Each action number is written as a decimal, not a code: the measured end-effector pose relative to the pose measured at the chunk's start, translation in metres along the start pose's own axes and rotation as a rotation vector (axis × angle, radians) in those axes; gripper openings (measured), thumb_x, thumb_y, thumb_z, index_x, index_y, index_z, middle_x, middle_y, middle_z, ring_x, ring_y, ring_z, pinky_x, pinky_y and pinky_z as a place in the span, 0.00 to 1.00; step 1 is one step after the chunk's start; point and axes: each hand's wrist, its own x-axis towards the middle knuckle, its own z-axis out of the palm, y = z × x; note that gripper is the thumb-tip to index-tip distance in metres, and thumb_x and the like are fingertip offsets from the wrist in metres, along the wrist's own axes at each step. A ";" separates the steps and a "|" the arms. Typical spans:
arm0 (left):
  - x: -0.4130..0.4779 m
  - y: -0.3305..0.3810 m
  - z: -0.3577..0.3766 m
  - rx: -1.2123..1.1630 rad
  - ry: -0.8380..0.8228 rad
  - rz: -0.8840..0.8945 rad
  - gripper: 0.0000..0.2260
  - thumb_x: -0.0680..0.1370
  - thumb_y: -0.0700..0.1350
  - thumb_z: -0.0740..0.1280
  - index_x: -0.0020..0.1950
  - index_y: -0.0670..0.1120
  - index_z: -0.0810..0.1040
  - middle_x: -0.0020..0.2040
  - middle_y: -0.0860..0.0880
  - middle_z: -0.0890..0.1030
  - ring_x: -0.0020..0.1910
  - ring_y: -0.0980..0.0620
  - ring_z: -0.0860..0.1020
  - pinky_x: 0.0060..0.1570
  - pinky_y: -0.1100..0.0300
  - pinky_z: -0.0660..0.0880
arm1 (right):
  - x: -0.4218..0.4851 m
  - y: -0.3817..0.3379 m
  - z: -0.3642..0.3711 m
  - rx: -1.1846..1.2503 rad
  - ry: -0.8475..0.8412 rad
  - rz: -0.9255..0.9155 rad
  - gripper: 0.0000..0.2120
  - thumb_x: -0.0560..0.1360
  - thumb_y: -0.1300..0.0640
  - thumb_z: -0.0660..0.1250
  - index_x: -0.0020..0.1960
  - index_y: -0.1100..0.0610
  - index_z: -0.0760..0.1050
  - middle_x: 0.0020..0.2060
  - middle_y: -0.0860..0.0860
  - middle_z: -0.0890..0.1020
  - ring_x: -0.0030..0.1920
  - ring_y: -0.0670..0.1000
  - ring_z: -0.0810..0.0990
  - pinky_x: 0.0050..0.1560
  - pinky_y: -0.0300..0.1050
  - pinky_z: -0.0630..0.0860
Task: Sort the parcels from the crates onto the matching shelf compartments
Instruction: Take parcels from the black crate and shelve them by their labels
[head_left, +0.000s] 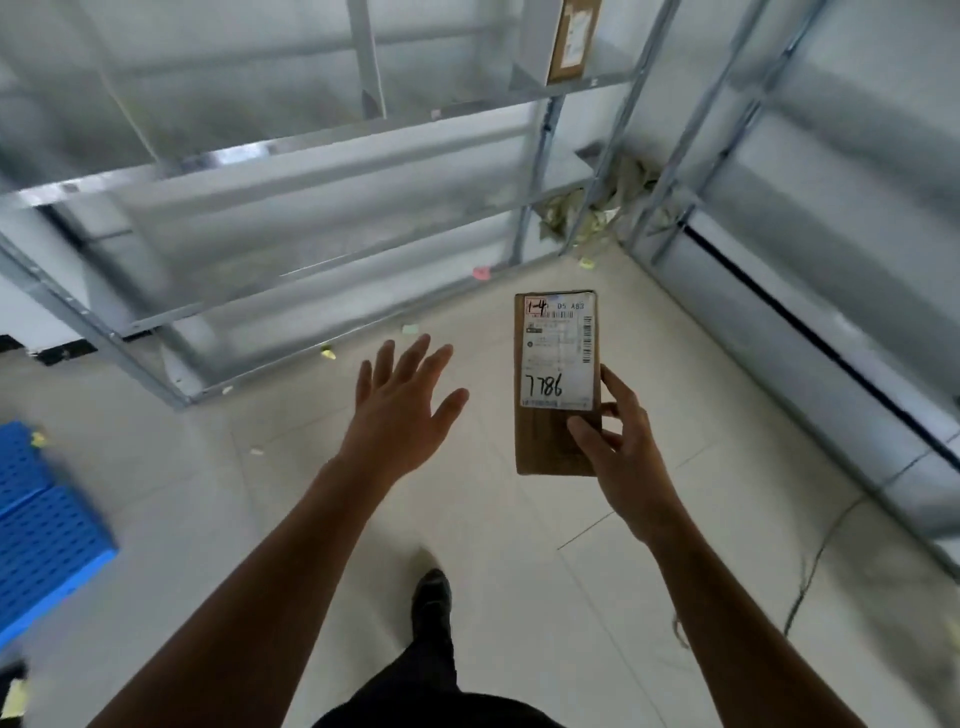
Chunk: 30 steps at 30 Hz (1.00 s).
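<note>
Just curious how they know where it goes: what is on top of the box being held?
A white label on the box: barcodes, handwritten 7786, and 1-4 at its top corner. The thumb of the right hand hides some cardboard below.

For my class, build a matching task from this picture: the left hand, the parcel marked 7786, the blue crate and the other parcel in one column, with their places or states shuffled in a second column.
Column A
1. left hand
2. parcel marked 7786
3. blue crate
4. other parcel

Column B
a. stands on a shelf at the top of the view
b. held by the right hand
c. open, fingers spread, holding nothing
d. low at the left edge of the view

Pairs: 1-c; 2-b; 3-d; 4-a
</note>
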 end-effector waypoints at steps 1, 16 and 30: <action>0.023 0.008 -0.001 -0.001 0.001 0.023 0.30 0.82 0.65 0.51 0.83 0.57 0.54 0.84 0.52 0.51 0.83 0.44 0.42 0.80 0.41 0.43 | 0.014 -0.005 -0.008 -0.003 0.022 -0.008 0.31 0.81 0.48 0.70 0.78 0.33 0.60 0.68 0.48 0.70 0.64 0.52 0.78 0.54 0.50 0.84; 0.309 0.184 -0.001 0.029 0.043 0.336 0.33 0.79 0.69 0.47 0.82 0.58 0.57 0.84 0.51 0.53 0.83 0.43 0.45 0.80 0.41 0.43 | 0.219 -0.036 -0.164 0.073 0.277 -0.114 0.32 0.82 0.53 0.68 0.80 0.35 0.59 0.71 0.49 0.69 0.68 0.54 0.76 0.59 0.58 0.84; 0.512 0.349 -0.043 0.125 0.260 0.261 0.29 0.82 0.66 0.53 0.82 0.58 0.54 0.84 0.51 0.53 0.83 0.43 0.45 0.80 0.39 0.43 | 0.454 -0.091 -0.350 0.158 0.164 -0.370 0.35 0.75 0.44 0.68 0.80 0.35 0.59 0.70 0.47 0.70 0.66 0.51 0.78 0.49 0.46 0.86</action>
